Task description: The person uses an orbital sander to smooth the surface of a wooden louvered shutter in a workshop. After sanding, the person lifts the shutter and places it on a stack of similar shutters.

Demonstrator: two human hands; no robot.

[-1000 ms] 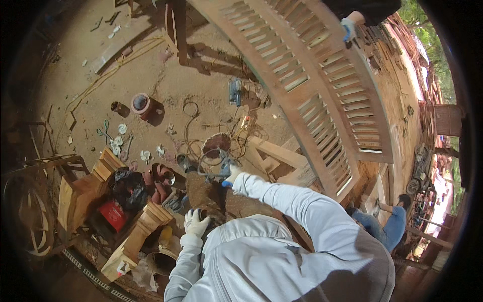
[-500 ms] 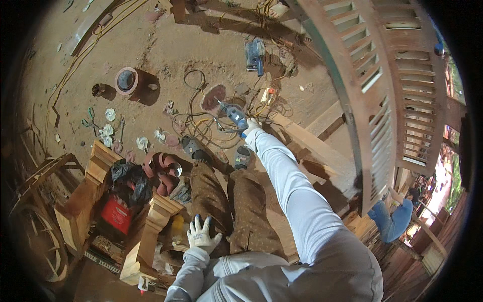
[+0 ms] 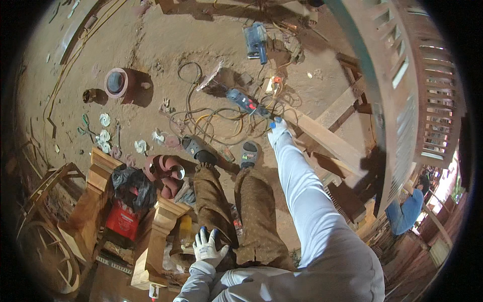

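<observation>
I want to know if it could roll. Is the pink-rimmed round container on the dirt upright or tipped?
Upright: the pink-rimmed container stands with its round mouth facing up toward the camera, casting a shadow onto the dirt ground beside it.

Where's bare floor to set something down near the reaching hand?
Bare dirt lies between the round pink container and the blue sander, above the cable tangle. Crowded: around the right hand, with the blue power tool, cables and plank. The left hand rests on the knee.

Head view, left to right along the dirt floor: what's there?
Pink round container → white discs → tangled cables → blue power tool by the gloved right hand → wooden beam → louvered wooden panel.
</observation>
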